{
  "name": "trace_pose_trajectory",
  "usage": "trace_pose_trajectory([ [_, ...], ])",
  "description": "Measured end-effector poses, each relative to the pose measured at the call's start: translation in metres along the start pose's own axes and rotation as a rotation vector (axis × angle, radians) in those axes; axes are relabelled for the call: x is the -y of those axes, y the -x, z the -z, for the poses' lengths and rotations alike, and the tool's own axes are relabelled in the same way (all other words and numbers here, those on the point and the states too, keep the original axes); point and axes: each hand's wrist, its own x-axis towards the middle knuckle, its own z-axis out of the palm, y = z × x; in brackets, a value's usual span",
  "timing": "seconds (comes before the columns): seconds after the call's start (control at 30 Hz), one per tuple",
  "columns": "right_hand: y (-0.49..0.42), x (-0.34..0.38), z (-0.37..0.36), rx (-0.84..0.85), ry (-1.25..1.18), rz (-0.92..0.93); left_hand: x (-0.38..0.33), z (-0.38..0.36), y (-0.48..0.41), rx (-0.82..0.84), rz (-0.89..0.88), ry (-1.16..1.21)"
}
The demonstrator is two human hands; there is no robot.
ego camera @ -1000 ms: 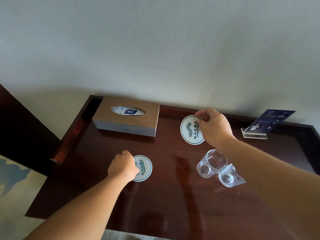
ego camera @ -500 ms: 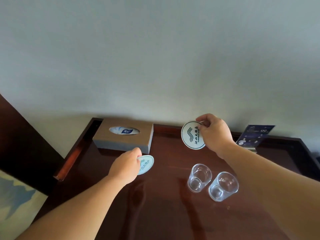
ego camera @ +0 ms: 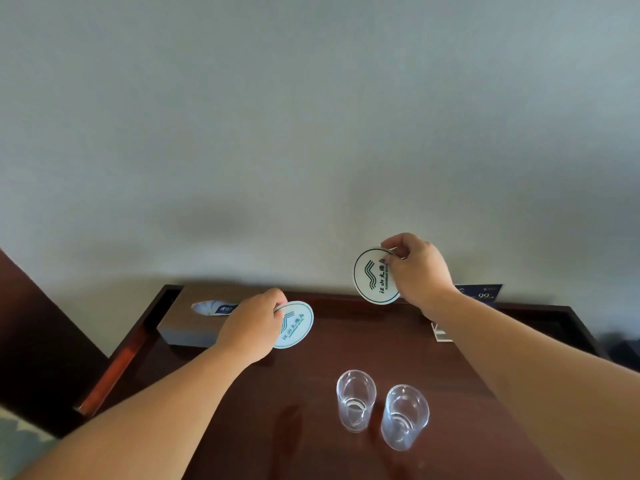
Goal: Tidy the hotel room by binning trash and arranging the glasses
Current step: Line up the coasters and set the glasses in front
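Two clear empty glasses stand upright side by side on the dark wooden table, one on the left and one on the right. My left hand pinches a round white coaster with a green logo, lifted above the table in front of the tissue box. My right hand pinches a second round white coaster, held up higher against the wall, its printed face towards me.
A brown tissue box sits at the table's back left, partly behind my left hand. A blue card in a clear stand is at the back right, mostly hidden by my right forearm. The table has a raised rim. Patterned carpet lies lower left.
Both coasters have been lifted off the table. My right hand rose towards the wall with its coaster; my left hand moved up and back towards the tissue box. The view tilted upward.
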Motion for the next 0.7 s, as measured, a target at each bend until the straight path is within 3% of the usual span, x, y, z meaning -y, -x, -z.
trace_pose_trajectory([
  [0.23, -0.021, -0.024, -0.009, 0.033, -0.016, -0.098, -0.002, -0.022, -0.033, 0.009, 0.007, -0.016],
  [0.43, -0.029, -0.059, -0.039, 0.073, -0.099, -0.353, 0.008, -0.067, -0.077, 0.122, 0.07, 0.096],
  [0.7, -0.041, -0.115, -0.068, 0.065, -0.093, -0.473, 0.018, -0.132, -0.115, 0.214, 0.137, 0.262],
])
